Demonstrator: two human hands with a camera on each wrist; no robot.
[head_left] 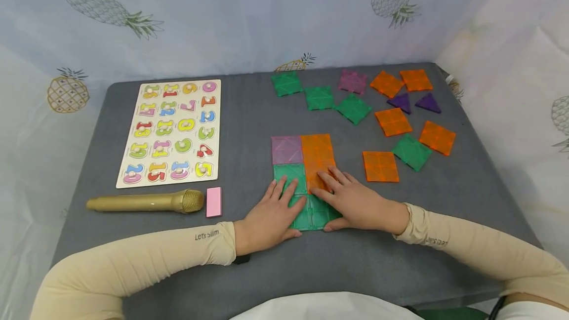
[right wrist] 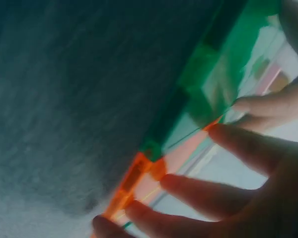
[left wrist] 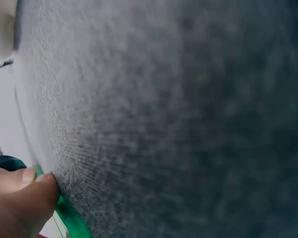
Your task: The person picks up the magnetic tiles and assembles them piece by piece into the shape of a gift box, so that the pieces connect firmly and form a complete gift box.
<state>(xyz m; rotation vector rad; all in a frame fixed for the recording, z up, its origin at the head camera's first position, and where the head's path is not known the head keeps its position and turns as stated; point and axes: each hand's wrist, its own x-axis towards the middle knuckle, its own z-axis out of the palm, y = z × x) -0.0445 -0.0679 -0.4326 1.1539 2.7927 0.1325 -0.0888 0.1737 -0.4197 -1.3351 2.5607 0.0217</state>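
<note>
Left hand (head_left: 268, 219), fingers spread, on translucent green square plastic tiles (head_left: 304, 219); right hand (head_left: 361, 205), fingers spread, on translucent orange square plastic tiles (head_left: 317, 154). Uneven push could separate them.

The person's 2 arms reach in from either side, both in beige sleeves (head_left: 146, 256) that stop at the wrists. From where I stand, the left elbow (head_left: 73, 283) is plainly bent, and the left forearm (head_left: 186, 246) slants inward. The right forearm (head_left: 480, 251) angles in to meet it. The left grip (head_left: 266, 221) is palm down, its 4 fingers (head_left: 289, 190) fanned forward, its thumb (head_left: 291, 234) pointing across. The right grip (head_left: 357, 206) is palm down too, 4 fingers spread forward and inward, thumb held apart. The 2 are near each other, thumbs not touching.
</note>
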